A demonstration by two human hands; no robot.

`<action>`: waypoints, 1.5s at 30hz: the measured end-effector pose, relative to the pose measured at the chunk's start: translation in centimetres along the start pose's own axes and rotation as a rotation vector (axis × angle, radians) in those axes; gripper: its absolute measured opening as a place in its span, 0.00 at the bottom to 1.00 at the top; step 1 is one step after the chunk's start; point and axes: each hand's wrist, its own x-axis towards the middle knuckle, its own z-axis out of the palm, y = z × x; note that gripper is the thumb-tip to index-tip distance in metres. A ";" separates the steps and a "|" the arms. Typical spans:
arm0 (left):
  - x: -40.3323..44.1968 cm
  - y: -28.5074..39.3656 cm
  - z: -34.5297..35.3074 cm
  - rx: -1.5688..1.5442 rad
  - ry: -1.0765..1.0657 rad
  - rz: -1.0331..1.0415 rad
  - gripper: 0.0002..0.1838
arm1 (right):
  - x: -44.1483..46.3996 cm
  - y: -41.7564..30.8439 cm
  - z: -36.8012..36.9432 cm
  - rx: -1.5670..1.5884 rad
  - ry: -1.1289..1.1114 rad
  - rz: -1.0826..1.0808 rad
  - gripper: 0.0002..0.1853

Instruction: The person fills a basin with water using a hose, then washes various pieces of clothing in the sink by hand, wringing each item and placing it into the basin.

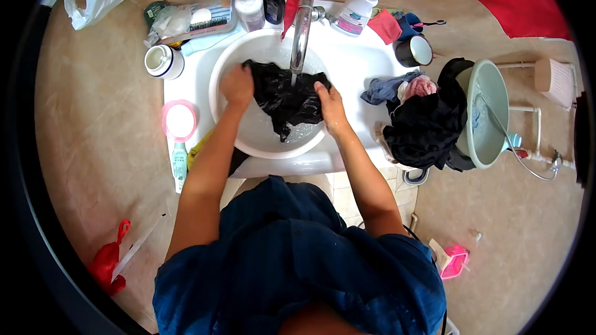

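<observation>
A wet, shiny black cloth [287, 96] is stretched between my two hands over a white basin [218, 118], under the metal tap [302, 34]. My left hand [237, 85], slightly blurred, is closed on the cloth's upper left corner. On the other side, my right hand [332, 107] pinches its right edge, thumb on top. Folds of the cloth hang down toward the water in the basin. Exactly what kind of garment it is cannot be made out.
Right of the basin lies a pile of dark clothes [425, 127] beside a pale green tub [481, 155]. Behind stand a pump bottle [249, 9], a white bottle [359, 12] and a dark mug [414, 51]. A pink-rimmed round brush [179, 121] and white jar [164, 62] sit at left.
</observation>
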 end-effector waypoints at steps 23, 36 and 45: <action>-3.0 0.8 5.9 -0.641 -0.338 -0.118 0.27 | 5.1 8.9 0.5 -0.803 0.195 -0.562 0.21; -11.8 10.6 -4.1 -0.481 -0.189 0.238 0.13 | 1.0 4.4 1.4 0.756 0.128 0.505 0.17; -4.2 0.4 -4.4 -0.350 -0.014 0.094 0.13 | -1.3 -4.7 -0.4 -0.918 0.062 -0.353 0.16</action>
